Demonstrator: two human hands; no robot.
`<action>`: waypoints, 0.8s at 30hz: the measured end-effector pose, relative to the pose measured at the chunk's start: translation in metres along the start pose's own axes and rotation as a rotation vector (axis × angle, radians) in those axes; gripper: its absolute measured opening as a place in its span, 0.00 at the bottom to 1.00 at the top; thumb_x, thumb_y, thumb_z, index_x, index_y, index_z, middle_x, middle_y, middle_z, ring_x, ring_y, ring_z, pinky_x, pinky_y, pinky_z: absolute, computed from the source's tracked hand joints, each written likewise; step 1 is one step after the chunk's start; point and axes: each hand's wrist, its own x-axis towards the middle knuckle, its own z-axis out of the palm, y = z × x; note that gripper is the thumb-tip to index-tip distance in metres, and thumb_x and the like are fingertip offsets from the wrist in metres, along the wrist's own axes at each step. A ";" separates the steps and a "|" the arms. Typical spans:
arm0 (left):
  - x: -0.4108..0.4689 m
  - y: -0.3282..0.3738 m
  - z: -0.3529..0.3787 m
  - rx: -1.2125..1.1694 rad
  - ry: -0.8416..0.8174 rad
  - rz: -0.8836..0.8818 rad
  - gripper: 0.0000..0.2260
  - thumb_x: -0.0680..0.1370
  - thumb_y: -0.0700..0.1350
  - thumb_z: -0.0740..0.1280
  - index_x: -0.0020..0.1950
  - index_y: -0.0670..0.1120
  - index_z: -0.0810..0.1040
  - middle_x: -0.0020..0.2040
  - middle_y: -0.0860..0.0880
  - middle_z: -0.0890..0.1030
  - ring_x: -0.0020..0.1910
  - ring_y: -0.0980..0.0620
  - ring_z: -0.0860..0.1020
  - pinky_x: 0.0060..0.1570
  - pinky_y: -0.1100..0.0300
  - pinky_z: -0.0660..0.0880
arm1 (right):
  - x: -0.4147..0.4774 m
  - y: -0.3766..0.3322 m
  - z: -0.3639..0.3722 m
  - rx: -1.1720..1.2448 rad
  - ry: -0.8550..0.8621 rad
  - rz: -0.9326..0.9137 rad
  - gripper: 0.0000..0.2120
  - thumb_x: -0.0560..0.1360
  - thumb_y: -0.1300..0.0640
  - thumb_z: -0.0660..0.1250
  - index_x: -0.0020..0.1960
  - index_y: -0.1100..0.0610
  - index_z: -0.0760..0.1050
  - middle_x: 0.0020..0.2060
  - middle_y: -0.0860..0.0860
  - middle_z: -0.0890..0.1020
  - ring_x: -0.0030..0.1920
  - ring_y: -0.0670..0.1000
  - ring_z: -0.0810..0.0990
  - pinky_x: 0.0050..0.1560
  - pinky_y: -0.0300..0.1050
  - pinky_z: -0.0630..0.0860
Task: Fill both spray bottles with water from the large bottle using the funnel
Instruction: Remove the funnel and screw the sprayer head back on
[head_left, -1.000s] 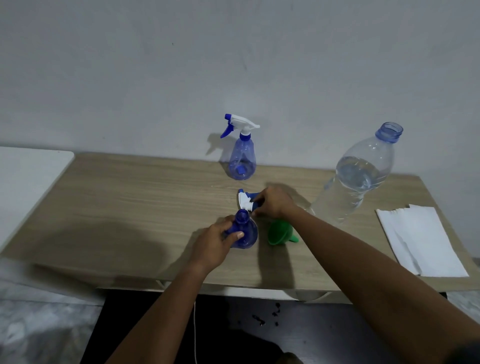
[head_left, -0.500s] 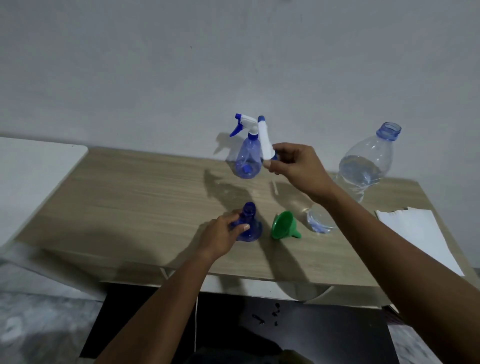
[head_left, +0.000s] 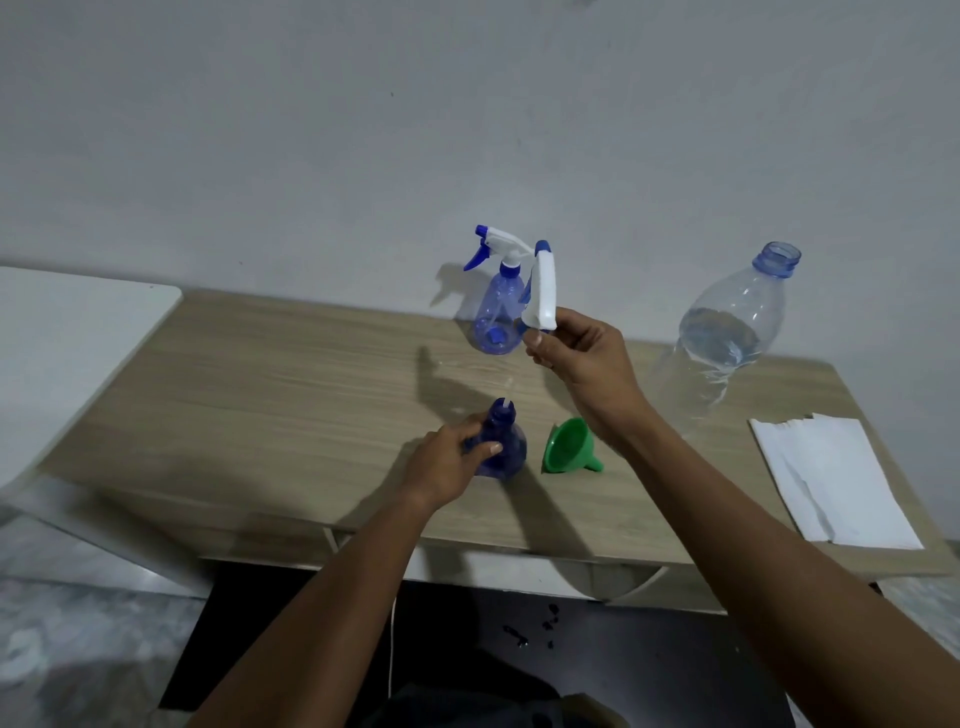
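Right hand (head_left: 582, 353) holding spray head (head_left: 543, 291) aloft, left hand (head_left: 447, 462) gripping open spray bottle (head_left: 506, 452)

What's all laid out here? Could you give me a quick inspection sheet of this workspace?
Surface: wooden table, against a grey wall.
Job's things: near spray bottle open; its spray head lifted off; far spray bottle capped; green funnel on its side; large bottle uncapped, partly full.
Clutter: white paper at the right.
Hands: left hand steadies the near bottle; right hand holds the spray head.
Cables: thin white cord under the table.
Surroundings: white surface at the left.
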 end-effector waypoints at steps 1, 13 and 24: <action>0.000 0.000 0.000 0.002 -0.005 0.005 0.17 0.80 0.50 0.68 0.70 0.56 0.77 0.55 0.52 0.85 0.54 0.51 0.81 0.44 0.65 0.69 | 0.000 0.007 0.001 -0.011 -0.002 0.016 0.14 0.76 0.68 0.72 0.61 0.66 0.80 0.42 0.49 0.86 0.40 0.43 0.80 0.46 0.39 0.77; 0.006 -0.009 0.004 0.042 0.021 -0.014 0.12 0.80 0.51 0.68 0.63 0.55 0.80 0.45 0.52 0.84 0.47 0.49 0.82 0.43 0.59 0.72 | -0.022 0.073 0.002 -0.208 -0.132 0.191 0.13 0.78 0.65 0.71 0.61 0.58 0.81 0.53 0.55 0.86 0.50 0.45 0.81 0.53 0.36 0.77; 0.007 -0.010 0.005 0.033 0.015 0.016 0.16 0.80 0.52 0.68 0.68 0.56 0.77 0.48 0.55 0.85 0.47 0.53 0.82 0.42 0.64 0.73 | -0.017 0.064 -0.005 -0.350 -0.220 0.140 0.11 0.77 0.66 0.72 0.57 0.54 0.81 0.46 0.43 0.85 0.42 0.34 0.80 0.50 0.28 0.74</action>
